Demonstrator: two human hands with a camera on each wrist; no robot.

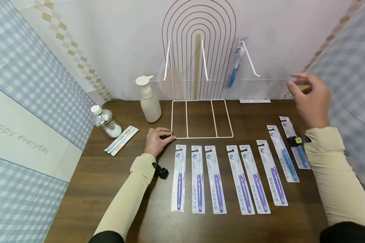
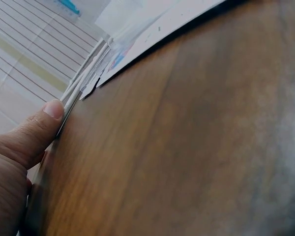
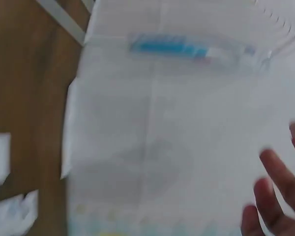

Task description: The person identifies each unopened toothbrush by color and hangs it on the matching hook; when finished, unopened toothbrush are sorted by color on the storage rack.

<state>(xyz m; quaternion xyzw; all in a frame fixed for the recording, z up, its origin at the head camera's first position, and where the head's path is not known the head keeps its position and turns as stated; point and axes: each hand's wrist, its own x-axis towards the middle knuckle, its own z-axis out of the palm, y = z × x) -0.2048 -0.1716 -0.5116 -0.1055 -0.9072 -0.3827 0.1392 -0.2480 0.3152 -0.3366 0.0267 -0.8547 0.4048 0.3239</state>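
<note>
A white wire rack stands against the back cloth, its flat base on the table and three prongs sticking out above. At the base's front left corner, my left hand holds the wire between thumb and fingers; the left wrist view shows the thumb against that edge. A packaged blue toothbrush hangs at the right prong. To the right, my right hand is raised, fingers loosely bent with nothing in them. Below it lie two packaged blue toothbrushes, one partly covered by the wrist strap.
Several packaged purple toothbrushes lie in a row before the rack. At left stand a pump bottle and a clear bottle with a white cap, beside slim packets. A flat white packet lies along the back edge.
</note>
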